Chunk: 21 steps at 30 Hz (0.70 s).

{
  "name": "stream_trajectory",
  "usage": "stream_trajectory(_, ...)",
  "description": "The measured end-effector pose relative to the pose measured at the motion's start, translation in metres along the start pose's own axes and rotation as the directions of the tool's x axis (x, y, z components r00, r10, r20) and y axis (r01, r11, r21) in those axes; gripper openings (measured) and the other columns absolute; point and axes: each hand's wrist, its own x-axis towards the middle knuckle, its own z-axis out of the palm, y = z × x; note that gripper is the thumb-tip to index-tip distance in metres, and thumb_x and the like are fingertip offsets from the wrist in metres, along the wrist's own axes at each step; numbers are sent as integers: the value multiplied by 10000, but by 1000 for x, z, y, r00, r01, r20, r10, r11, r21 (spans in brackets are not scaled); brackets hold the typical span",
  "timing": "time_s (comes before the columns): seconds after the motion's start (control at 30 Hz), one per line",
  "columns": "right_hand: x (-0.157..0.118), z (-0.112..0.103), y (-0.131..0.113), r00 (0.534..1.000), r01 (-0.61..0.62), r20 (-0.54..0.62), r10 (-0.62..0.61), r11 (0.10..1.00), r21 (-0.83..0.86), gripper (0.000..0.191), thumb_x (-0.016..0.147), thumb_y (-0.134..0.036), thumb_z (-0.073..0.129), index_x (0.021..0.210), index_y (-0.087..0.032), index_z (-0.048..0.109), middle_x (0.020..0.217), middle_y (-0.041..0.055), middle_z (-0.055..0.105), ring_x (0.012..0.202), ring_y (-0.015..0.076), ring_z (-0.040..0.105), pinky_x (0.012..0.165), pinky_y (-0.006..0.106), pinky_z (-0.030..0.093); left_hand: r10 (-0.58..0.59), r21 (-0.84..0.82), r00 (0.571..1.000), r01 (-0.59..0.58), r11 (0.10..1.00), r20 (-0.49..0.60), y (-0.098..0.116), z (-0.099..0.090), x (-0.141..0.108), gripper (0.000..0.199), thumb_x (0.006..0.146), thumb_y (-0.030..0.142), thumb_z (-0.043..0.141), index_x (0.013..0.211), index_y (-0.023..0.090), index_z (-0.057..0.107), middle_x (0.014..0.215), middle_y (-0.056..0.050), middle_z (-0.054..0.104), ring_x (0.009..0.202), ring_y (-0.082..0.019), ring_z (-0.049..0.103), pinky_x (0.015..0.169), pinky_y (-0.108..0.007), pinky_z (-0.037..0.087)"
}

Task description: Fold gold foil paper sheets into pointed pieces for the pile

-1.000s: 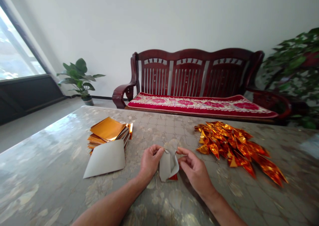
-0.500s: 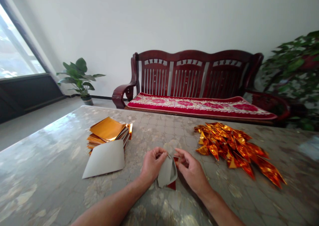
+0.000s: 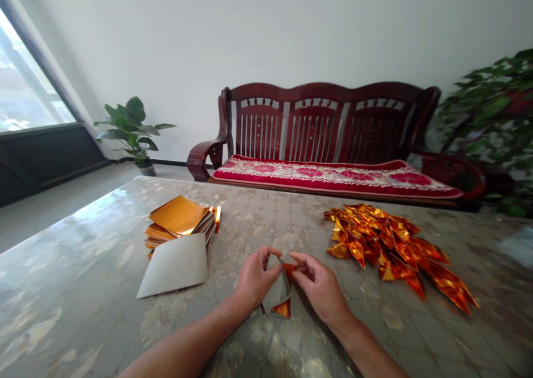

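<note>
Between my hands, near the table's front, is a partly folded paper [image 3: 276, 290], grey on the inner side with orange foil showing at its right and lower corners. My left hand [image 3: 257, 276] pinches its upper left edge between thumb and fingers. On the other side, my right hand [image 3: 318, 282] has its thumb and fingertips closed on the orange foil corner. A stack of orange foil sheets [image 3: 179, 216] lies to the left, with one sheet grey side up [image 3: 175, 267] against its front. Many folded orange foil pieces [image 3: 391, 245] are heaped on the right.
The patterned table [image 3: 100, 267] spans the front. Behind it stands a dark red wooden bench [image 3: 316, 128] with a red floral cover [image 3: 333, 175]. A potted plant [image 3: 135, 128] is at the left back, a leafy plant [image 3: 495, 111] at the right. Clear plastic [image 3: 518, 245] lies at the right edge.
The right side of the paper has folded inward to the left, and more orange foil shows at its upper right and bottom. Both hands have stayed nearly in place.
</note>
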Motion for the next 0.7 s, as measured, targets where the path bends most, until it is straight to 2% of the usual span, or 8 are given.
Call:
stream_trajectory(0.3,-2,3,-10,978,204,-18,-210,964,-173,309,779,-227,594,1061,-236,719,893,21,713,786,170,658,756,283,525,-1,-36,999,0,999,-33,3,1,1,190,721,254,605,862,167,699,597,53,529,561,-106,425,536,-217,294)
stream_trajectory(0.43,0,5,-8,981,162,-78,-178,971,-176,319,785,-253,589,1077,-209,708,868,32,712,750,175,656,725,283,525,0,-172,1000,0,985,0,9,4,-1,191,740,267,594,850,158,705,664,20,627,604,-120,511,573,-218,356)
stream_trajectory(0.6,-1,5,-7,980,151,-84,-179,953,-264,300,798,-283,600,1071,-229,710,823,14,697,712,170,639,728,287,507,-40,-213,999,45,976,27,17,4,-3,194,733,285,610,830,151,710,662,12,654,593,-125,531,578,-219,386)
stream_trajectory(0.7,-1,4,-9,979,145,-91,-184,933,-328,291,801,-300,605,1065,-238,711,820,10,684,701,168,621,727,291,496,-50,-261,995,70,963,84,20,2,-4,229,792,341,569,836,155,695,713,0,675,636,-139,565,599,-224,412)
